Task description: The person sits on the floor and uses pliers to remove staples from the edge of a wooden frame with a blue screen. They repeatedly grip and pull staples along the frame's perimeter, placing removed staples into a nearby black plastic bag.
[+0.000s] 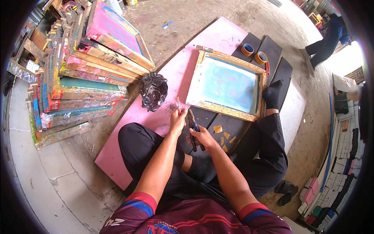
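Pliers (191, 118) held by handles, right hand (201, 137) curled round; judged stiff, weighty, best gripped there. Slim tool (179, 102), seemingly light, pinched in left hand (178, 120).

rough wooden frame (220, 109), glossy crinkled plastic bag (149, 102), dark metal pliers (191, 119), matt cloth trousers (134, 148)

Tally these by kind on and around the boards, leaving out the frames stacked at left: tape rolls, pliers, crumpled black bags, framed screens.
Tape rolls: 2
Pliers: 1
Crumpled black bag: 1
Framed blue screen: 1
Total: 5
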`<state>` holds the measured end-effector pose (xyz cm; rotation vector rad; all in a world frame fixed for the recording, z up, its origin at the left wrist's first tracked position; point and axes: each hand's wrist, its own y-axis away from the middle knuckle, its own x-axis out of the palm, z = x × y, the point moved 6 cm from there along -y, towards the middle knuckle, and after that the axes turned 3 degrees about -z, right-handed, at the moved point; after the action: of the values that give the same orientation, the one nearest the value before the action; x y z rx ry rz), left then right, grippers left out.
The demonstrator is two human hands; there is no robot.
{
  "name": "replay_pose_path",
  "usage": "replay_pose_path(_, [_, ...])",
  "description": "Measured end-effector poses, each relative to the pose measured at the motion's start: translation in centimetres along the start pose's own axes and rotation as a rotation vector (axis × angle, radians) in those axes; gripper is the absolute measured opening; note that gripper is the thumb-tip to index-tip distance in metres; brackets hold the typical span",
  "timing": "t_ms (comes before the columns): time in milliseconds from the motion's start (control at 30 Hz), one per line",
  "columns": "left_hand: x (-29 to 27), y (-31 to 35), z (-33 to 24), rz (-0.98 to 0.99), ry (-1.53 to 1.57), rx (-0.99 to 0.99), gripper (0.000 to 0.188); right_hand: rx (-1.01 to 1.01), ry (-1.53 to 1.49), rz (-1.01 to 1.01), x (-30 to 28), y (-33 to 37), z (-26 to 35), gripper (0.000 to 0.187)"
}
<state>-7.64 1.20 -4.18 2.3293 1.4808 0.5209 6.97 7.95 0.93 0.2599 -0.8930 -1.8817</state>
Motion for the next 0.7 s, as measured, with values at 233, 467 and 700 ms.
replay_pose_path(233, [-2.3, -1.0, 0.8, -0.296, 0.043, -0.053, 0.027, -0.067, 0.119, -0.201, -2.3, -1.9, -1.2, 0.031])
replay_pose_path(467, [-3.8, -1.3, 0.9, -0.420, 0.076, -0.104, 0.027, -0.002, 0.100, -0.230, -2.6, -2.3, 0.0, 0.034])
replay_pose_path(700, [-3.2, -0.9, 0.5, -0.421, 0.096, -0.130, 0.026, 0.141, 0.279, -0.043, -6.0, -2.4, 2.4, 0.041])
